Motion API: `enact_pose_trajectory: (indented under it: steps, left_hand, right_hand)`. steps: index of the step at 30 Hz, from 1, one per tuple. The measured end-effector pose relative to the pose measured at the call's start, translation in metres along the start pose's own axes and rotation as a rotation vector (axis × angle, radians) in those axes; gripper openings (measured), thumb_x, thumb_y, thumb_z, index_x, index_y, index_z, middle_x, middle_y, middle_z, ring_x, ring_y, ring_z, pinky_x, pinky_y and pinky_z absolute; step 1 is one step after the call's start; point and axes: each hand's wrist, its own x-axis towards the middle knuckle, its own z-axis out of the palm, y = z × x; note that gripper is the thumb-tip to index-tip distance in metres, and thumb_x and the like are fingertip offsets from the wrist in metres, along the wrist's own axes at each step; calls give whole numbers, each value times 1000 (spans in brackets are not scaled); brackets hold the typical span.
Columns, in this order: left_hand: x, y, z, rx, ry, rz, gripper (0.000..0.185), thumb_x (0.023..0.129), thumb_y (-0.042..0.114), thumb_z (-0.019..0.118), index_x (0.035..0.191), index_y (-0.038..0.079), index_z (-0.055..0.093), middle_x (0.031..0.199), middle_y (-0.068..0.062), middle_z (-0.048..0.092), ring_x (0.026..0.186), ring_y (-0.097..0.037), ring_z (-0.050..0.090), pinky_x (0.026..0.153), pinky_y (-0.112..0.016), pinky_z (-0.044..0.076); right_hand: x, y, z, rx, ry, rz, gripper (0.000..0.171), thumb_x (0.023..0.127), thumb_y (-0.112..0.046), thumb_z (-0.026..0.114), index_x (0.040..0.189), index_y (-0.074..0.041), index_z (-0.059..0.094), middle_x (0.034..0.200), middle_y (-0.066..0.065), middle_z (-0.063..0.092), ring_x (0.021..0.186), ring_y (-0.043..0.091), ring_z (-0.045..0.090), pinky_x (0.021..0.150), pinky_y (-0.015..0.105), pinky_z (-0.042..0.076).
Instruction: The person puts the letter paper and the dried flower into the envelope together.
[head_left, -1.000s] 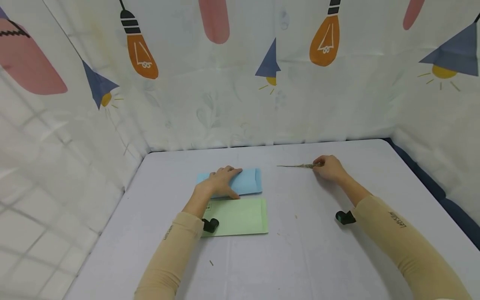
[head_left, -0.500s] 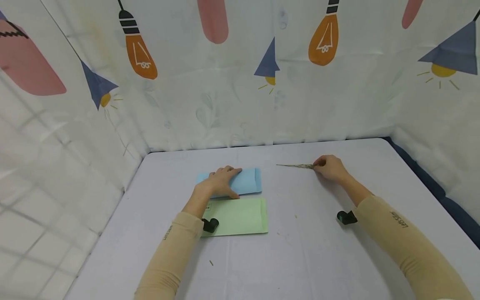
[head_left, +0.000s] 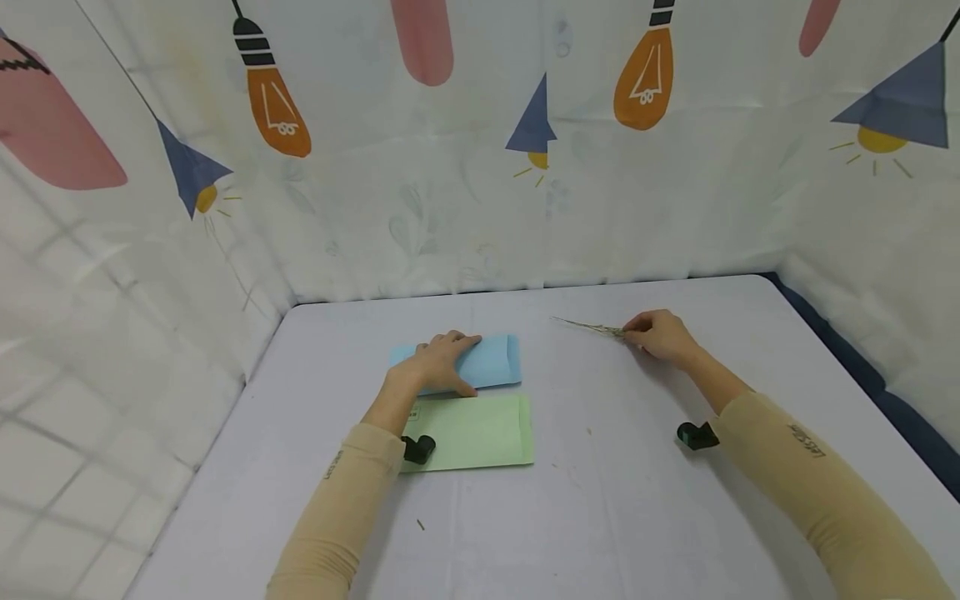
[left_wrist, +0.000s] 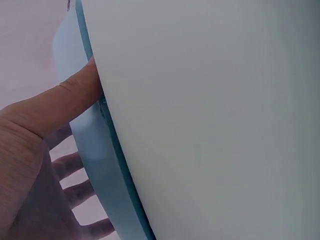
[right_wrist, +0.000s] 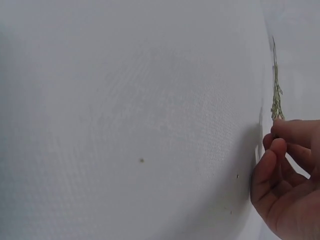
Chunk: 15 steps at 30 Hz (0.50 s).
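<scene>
My left hand [head_left: 437,364] lies spread over a light blue envelope [head_left: 495,362] on the table. Its thumb [left_wrist: 75,95] touches the near edge, and the other fingers reach across toward the far side. Just in front of that is a pale green envelope [head_left: 480,437], partly covered by my left wrist. Off to the right, my right hand [head_left: 660,335] pinches a thin dried plant sprig [head_left: 600,327] between thumb and fingers. In the right wrist view the greenish sprig [right_wrist: 276,95] rises from the fingertips, its lower end hidden in the grip.
A white cloth covers the table [head_left: 562,517]. Small plant bits, among them a short stem piece [head_left: 421,525], lie on it. Printed white curtains [head_left: 465,208] stand behind and on both sides. Black wrist devices [head_left: 418,450] sit near each sleeve.
The sprig's free tip has swung slightly up and away while my right hand keeps its pinch. My left hand stays on the blue envelope.
</scene>
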Motion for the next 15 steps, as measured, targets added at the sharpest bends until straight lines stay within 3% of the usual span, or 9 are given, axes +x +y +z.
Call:
enact_pose_trajectory:
  steps: [7, 15]
  left_hand:
    - [0, 0, 0, -2, 0, 1, 102, 83, 45, 85, 164, 19, 29, 161, -13, 33, 147, -38, 30, 113, -65, 25]
    - [1, 0, -1, -5, -5, 2, 102, 83, 45, 85, 164, 19, 29, 161, -13, 32, 147, -38, 30, 113, -65, 25]
  right_hand:
    - [-1, -2, -2, 44, -37, -7, 29, 102, -17, 64, 123, 2, 69, 118, 19, 64, 77, 20, 58, 66, 29, 49]
    - [-2, 0, -1, 116, -67, -36, 27, 102, -19, 67, 122, -1, 69, 111, 14, 65, 81, 22, 59, 68, 28, 50]
